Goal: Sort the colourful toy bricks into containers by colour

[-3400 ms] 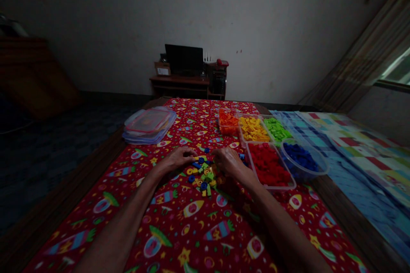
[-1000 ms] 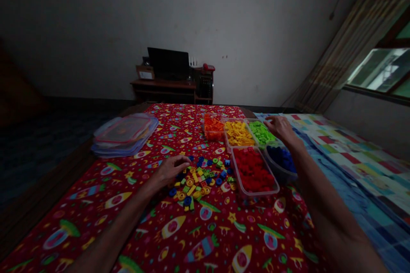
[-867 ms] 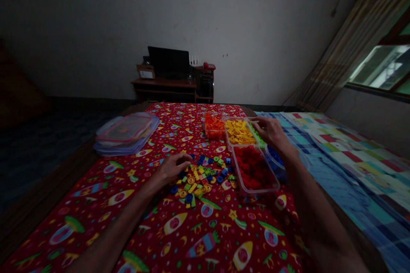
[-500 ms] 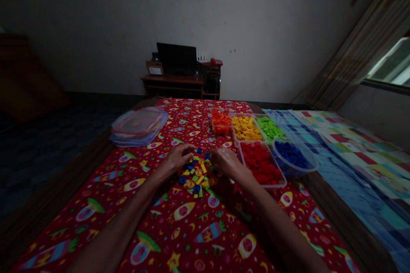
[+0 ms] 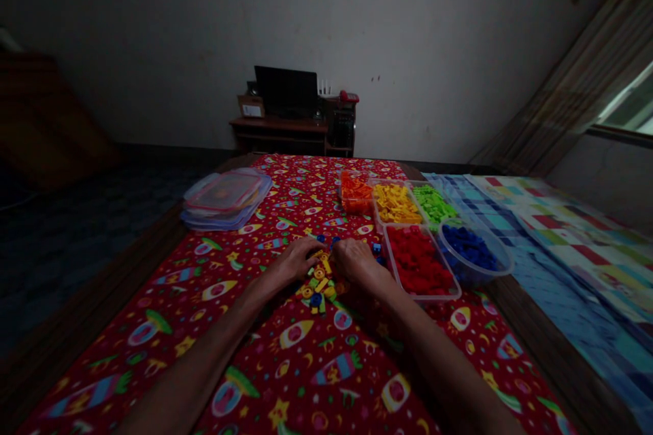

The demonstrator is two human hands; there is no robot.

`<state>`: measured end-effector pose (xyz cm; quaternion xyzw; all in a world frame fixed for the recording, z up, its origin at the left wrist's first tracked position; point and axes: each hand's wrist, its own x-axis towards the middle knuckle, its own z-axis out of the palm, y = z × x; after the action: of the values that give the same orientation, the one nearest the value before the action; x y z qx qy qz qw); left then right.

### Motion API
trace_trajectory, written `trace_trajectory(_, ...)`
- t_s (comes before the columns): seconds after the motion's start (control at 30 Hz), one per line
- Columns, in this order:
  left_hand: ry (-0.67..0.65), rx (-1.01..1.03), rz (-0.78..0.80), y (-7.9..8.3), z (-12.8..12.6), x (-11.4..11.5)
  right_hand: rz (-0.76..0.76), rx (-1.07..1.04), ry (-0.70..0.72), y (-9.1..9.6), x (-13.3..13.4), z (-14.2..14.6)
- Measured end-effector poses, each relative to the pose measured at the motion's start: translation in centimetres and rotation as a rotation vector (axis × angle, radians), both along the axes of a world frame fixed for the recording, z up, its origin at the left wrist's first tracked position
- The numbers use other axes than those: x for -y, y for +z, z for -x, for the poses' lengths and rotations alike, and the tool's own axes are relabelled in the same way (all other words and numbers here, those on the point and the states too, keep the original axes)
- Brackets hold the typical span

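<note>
Left of the red bin (image 5: 431, 298), the pile (image 5: 321, 284) lies between left hand (image 5: 296, 259) and right hand (image 5: 353, 259). Both grips curl inward; whether they hold anything, I can't tell.

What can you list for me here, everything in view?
tablecloth: one, patterned red, on table
loose pieces: many, yellow, green, blue, tablecloth's middle
clear containers: four, filled orange, yellow, green, red, right
round tub: one, clear, filled blue, right
lids: stacked, number unclear, clear, left
desk: one, brown, at wall
monitor: one, black, on desk
cardboard box: one, brown, beside monitor
telephone: one, red, right of monitor
bedding: number unclear, multicoloured, right
curtain: one, brownish, far right
window: one, greenish, far right
cabinet: one, brown, far left
left hand: one, pieces' left
right hand: one, pieces' right
</note>
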<state>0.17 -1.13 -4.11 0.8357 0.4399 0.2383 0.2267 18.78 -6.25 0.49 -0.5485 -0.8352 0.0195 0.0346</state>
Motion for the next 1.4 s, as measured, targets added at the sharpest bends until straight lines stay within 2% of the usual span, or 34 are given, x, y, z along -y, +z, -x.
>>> trace_trajectory(0.17,0.048,-0.015,-0.016,0.3,-0.3,0.3,0.113,-0.012,-0.064,1.4,-0.3,1.3)
trace_trajectory(0.27,0.091,0.026,0.028,0.7,-0.2,0.4,0.097,-0.065,-0.040,1.5,0.0,1.3)
trace_trajectory(0.5,0.139,0.147,0.107,0.9,0.2,0.3,-0.041,-0.187,0.019,-0.7,0.0,0.3)
trace_trajectory(0.7,0.158,0.282,0.211,0.4,0.4,-0.3,-0.217,-0.219,0.076,-3.2,-0.2,1.4)
trace_trajectory(0.87,0.207,0.321,0.186,0.1,0.8,-0.6,-0.313,-0.323,0.133,-3.9,-0.9,1.4)
trace_trajectory(0.97,0.246,0.367,0.185,0.7,0.6,-0.4,-0.299,-0.420,0.142,-3.1,-1.3,1.0)
trace_trajectory(1.1,0.246,0.441,0.276,2.2,-0.1,0.3,-0.242,-0.522,0.201,-1.6,-1.3,0.9)
trace_trajectory(1.23,0.219,0.479,0.323,3.2,-0.6,1.0,-0.125,-0.543,0.287,-0.8,-0.9,0.9)
trace_trajectory(1.4,0.182,0.512,0.425,3.5,-1.1,1.6,-0.017,-0.521,0.260,-0.6,-0.4,0.7)
